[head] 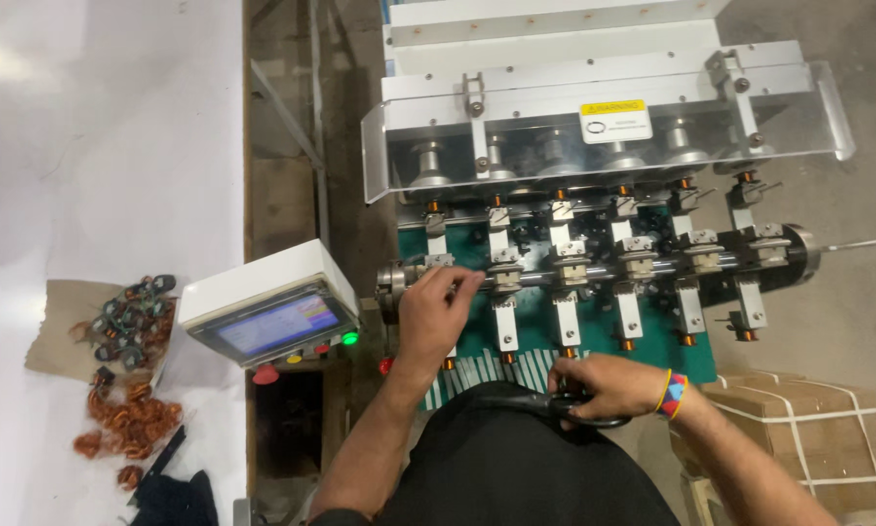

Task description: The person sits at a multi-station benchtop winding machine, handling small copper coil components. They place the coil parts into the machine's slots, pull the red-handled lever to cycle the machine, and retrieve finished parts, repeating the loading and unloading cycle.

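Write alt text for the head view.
Seen from above, a person's left hand touches a fixture on a multi-station winding machine, while the right hand holds black scissors. Copper coils lie on the white table at left.

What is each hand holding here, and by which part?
The right hand holds black scissors by the handle loops. The left hand rests on the leftmost clamp of the winding machine; a closed grip there cannot be told.

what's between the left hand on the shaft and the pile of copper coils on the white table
In the head view, a white control box with a lit screen sits between the left hand and the copper coils.
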